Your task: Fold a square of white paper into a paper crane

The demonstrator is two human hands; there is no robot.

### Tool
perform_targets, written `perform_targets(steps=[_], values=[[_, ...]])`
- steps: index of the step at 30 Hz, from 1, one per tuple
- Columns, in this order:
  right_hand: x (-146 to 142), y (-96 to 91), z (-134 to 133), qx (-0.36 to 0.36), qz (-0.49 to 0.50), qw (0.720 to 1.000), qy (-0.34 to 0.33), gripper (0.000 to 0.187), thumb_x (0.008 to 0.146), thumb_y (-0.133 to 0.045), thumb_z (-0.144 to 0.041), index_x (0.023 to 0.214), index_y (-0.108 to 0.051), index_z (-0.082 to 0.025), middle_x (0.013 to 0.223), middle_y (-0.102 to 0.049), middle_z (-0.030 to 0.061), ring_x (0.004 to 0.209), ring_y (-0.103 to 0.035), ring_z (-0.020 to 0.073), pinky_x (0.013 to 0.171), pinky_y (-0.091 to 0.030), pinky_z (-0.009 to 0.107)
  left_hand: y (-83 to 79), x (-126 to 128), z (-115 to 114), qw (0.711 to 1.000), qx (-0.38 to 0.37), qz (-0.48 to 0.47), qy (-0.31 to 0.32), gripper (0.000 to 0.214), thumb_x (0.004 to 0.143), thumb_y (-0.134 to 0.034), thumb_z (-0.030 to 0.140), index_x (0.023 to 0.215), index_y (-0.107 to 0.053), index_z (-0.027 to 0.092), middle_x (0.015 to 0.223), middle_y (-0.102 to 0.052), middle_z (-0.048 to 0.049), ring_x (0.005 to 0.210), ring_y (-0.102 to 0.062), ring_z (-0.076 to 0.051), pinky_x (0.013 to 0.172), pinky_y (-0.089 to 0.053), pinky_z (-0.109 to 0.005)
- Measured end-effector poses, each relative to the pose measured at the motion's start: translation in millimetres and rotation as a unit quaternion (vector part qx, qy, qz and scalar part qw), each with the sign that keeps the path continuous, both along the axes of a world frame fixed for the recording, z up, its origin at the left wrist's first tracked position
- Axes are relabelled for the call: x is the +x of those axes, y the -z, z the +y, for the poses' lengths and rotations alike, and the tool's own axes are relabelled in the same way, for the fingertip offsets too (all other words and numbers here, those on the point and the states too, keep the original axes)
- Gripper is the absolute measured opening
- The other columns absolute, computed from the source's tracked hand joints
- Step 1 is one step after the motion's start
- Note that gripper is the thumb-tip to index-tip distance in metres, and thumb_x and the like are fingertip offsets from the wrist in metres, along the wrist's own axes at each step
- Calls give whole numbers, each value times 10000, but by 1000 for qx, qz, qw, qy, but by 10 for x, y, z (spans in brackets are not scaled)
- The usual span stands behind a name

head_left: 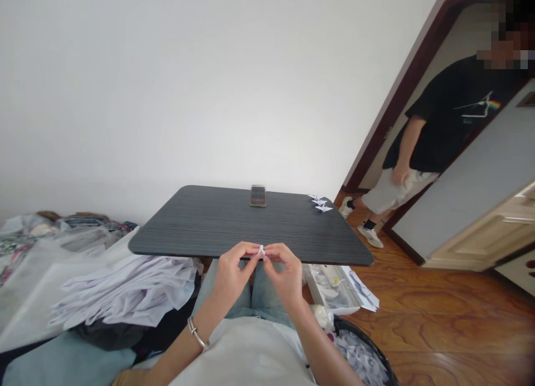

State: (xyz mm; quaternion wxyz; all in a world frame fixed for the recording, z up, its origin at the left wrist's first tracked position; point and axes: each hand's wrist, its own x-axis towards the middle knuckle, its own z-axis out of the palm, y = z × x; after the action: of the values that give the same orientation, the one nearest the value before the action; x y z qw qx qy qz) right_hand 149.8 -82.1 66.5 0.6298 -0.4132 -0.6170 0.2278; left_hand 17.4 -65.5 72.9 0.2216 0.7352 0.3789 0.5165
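Both hands meet over the near edge of the dark table (234, 221). Between their fingertips is a small folded piece of white paper (261, 250). My left hand (236, 268) pinches it from the left, thumb and forefinger together. From the other side, my right hand (285, 268) pinches it the same way. The fingers hide most of the paper, so its exact shape cannot be made out. Several white paper cranes (321, 203) stand in a row at the table's far right corner.
A small dark-screened device (258, 196) stands at the table's back edge. White cloth (129, 288) is piled at left. Right of my legs are an open white box (332, 288) and a black-rimmed container of folded paper pieces (361, 358). A person (438, 118) stands by the doorway.
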Motion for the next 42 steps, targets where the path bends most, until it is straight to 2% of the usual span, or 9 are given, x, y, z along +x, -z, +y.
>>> perform_targets(steps=[4,9,15,25,27,30,36,42], values=[[25,15,20,1,21,1000,-16,126,752,-559,-122,759,-653,-205,849,-653,57,794,-623,185,632,-529,274,-42,-22,9,1000,13,3,15,53,814,-561,182,782,-604,180,962,-687,-75,913,-633,-191,821,-480,-321],[43,22,37,-16,52,997,-50,77,771,-581,-156,766,-644,-200,861,-671,63,836,-627,191,656,-522,273,-60,-43,24,999,44,-9,30,62,802,-578,154,758,-609,183,901,-689,-63,894,-620,-183,802,-473,-313],[58,31,50,-31,71,993,-91,37,772,-612,-209,764,-646,-198,889,-671,67,864,-629,201,691,-520,289,-37,-58,23,998,62,-23,17,75,803,-578,141,765,-626,184,863,-696,-50,857,-632,-169,779,-483,-296],[50,33,32,-11,74,995,-64,45,769,-617,-199,757,-657,-211,804,-645,48,787,-610,181,651,-515,276,-79,-35,1,998,52,-33,-12,96,783,-597,194,692,-620,177,748,-677,-35,725,-629,-152,689,-488,-268],[50,37,25,-23,88,995,-51,82,764,-622,-203,835,-662,-216,789,-643,38,759,-610,175,646,-516,274,-81,-27,-13,998,34,-37,-35,37,767,-609,199,747,-632,178,725,-669,-22,697,-622,-147,676,-486,-262],[54,27,16,-31,91,994,-53,205,768,-620,-201,966,-663,-232,787,-635,24,722,-606,160,651,-517,274,-91,-18,-32,998,18,-37,-45,119,758,-616,203,871,-648,185,735,-663,-9,693,-615,-141,679,-482,-255],[57,-14,-2,-25,64,996,-61,101,783,-606,-188,809,-696,-225,772,-631,25,739,-595,164,649,-501,261,-129,-5,-31,999,10,-45,-16,83,770,-602,211,727,-663,175,719,-672,-22,691,-612,-147,664,-473,-251],[32,-12,-17,-26,71,996,-41,66,778,-619,-211,764,-683,-210,739,-639,27,711,-597,167,650,-494,268,-125,-9,-25,997,-43,-64,5,99,763,-603,232,718,-665,168,693,-654,-19,665,-599,-146,645,-469,-246]])
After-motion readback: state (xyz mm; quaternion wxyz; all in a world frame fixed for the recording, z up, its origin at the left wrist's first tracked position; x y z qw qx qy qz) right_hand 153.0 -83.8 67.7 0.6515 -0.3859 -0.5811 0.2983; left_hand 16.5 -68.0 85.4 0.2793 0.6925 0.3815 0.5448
